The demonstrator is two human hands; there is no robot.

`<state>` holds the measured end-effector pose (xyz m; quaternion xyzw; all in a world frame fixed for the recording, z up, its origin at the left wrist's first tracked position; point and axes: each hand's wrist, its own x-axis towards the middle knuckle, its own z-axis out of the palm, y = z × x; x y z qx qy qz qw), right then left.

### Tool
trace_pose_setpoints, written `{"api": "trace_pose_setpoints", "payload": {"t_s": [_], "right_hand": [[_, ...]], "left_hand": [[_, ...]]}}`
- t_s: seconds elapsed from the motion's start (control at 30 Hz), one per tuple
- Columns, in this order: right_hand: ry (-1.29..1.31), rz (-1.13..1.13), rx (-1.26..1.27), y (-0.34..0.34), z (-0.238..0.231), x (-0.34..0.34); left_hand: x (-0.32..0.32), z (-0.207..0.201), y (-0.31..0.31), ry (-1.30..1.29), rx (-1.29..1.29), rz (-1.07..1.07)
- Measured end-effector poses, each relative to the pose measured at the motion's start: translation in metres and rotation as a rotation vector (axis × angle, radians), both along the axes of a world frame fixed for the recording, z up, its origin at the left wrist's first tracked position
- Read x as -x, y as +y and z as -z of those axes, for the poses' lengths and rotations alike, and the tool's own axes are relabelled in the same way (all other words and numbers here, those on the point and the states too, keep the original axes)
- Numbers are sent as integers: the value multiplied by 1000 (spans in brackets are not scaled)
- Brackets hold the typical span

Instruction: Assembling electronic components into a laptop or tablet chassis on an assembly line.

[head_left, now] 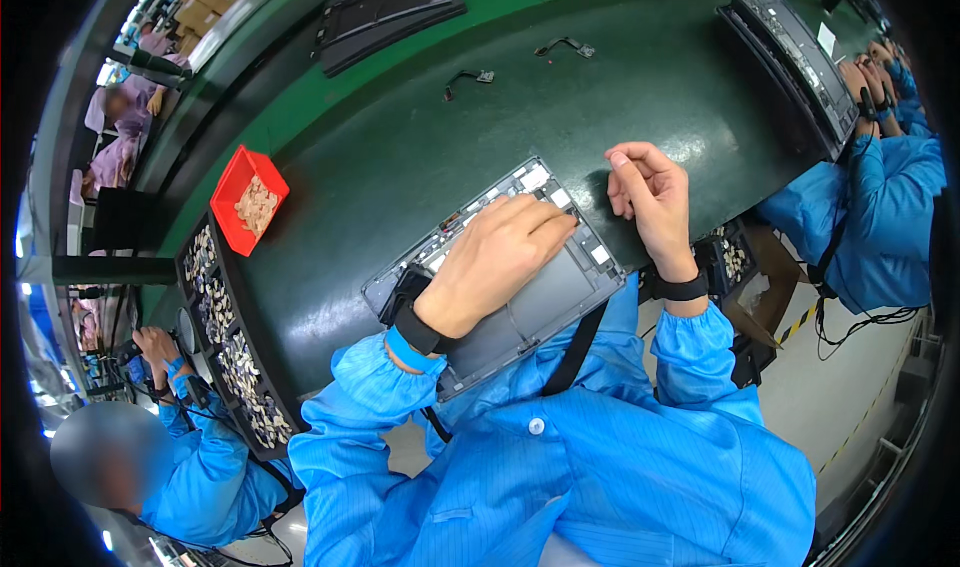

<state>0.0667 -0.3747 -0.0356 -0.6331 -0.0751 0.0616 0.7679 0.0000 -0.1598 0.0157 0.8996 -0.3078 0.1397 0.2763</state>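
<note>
Head view: a dark green workbench [400,137] spans the scene, its near edge toward the wearer. Co-workers sit at both ends, one in a blue coat [870,227] on the right and another in a blue smock [215,477] at lower left.

A grey tablet-like device housing [560,287] lies at the near edge, set at a slant, with white patches along its right end. A long black compartmented tray [262,352] of small parts runs down the bench's left side. Housings of similar appearance form a right-hand stack [790,62] and a far stack [390,12].

Left hand [500,252] rests palm down across the housing, fingers together and slightly bent; its thumb is hidden, so any grip cannot be told. Right hand [648,192] is raised just beyond the housing's right end, fingers loosely curled, thumb near the forefinger; whether it pinches a small piece cannot be told.

Beside the tray stands a red bin [226,192] containing pale pieces [256,205]. Farther out lie two thin cable assemblies, one nearer [470,80] and one farther right [566,47].
</note>
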Motion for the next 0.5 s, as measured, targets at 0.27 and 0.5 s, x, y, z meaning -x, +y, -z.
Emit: {"api": "trace_pose_setpoints", "payload": {"t_s": [0.27,0.5], "right_hand": [[0,-8,-16,-2,-1,-3],[-4,-6,-21,0,-1,-4]], "left_hand": [[-4,4,-2,13,-12,19],[-3,3,-4,5,-23,-8]]}}
